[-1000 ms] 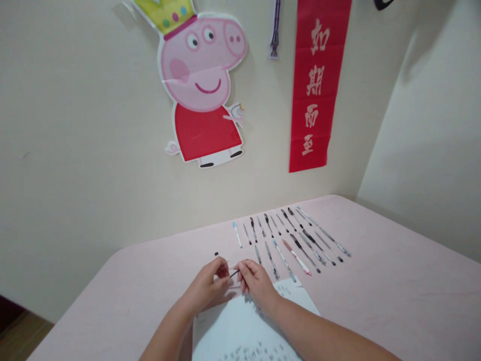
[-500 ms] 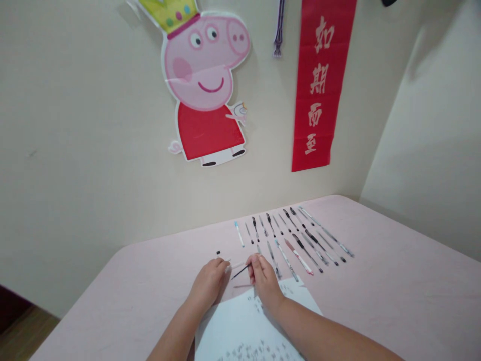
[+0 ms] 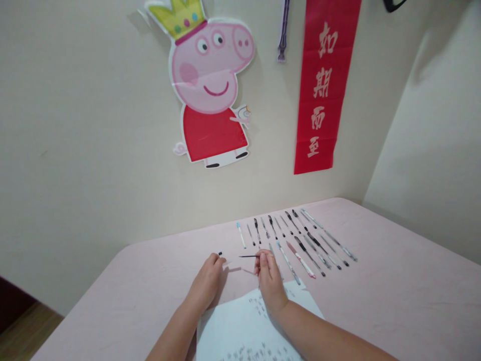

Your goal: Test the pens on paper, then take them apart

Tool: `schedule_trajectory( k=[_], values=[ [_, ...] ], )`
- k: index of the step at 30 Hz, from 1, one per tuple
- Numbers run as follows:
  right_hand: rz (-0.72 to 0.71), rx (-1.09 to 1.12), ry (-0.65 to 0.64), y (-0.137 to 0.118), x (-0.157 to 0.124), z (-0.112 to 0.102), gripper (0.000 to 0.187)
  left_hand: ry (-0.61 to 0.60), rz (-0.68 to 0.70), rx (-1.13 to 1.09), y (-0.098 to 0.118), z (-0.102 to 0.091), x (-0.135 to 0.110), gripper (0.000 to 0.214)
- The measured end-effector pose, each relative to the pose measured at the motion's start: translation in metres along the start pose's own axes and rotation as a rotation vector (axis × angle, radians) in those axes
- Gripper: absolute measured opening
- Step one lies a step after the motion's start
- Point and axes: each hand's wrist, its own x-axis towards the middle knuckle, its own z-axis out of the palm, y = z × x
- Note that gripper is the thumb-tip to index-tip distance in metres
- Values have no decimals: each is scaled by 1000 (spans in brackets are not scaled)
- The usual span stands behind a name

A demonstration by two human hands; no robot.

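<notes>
Between the fingertips of my right hand (image 3: pixel 269 278) is a thin dark pen refill (image 3: pixel 248 256), its tip pointing left. My left hand (image 3: pixel 208 281) is closed on a pale, see-through pen barrel (image 3: pixel 228 262), whose free end faces the refill. Barrel and refill are apart, with a small gap between them. Just beyond my left fingertips sits a small black pen part (image 3: pixel 220 253). My right wrist is over a sheet of paper (image 3: pixel 233 331) with handwriting on it.
Two rows of pens lie to the right, among them a pink-and-white pen (image 3: pixel 300 259) and a blue-capped white pen (image 3: pixel 241 234). The pink table (image 3: pixel 112 301) meets a wall carrying a cartoon pig cutout (image 3: pixel 214 90) and a red banner (image 3: pixel 325 90).
My right hand has lifted slightly and turned the refill from slanting down-left to nearly level. My left hand stays about where it was, holding the barrel. The view has shifted a little.
</notes>
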Motion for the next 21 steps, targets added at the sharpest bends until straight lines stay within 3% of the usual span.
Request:
schedule_trajectory(
  k=[13,16,21],
  values=[
    [50,0,-40,1,-1,1,37,14,96,-134,4,-2,-1,35],
    [48,-24,-120,1,-1,1,37,13,146,-180,7,-1,-1,34],
    [-73,-84,-312,-8,-1,3,33,15,211,-245,11,2,-1,30]
  ],
)
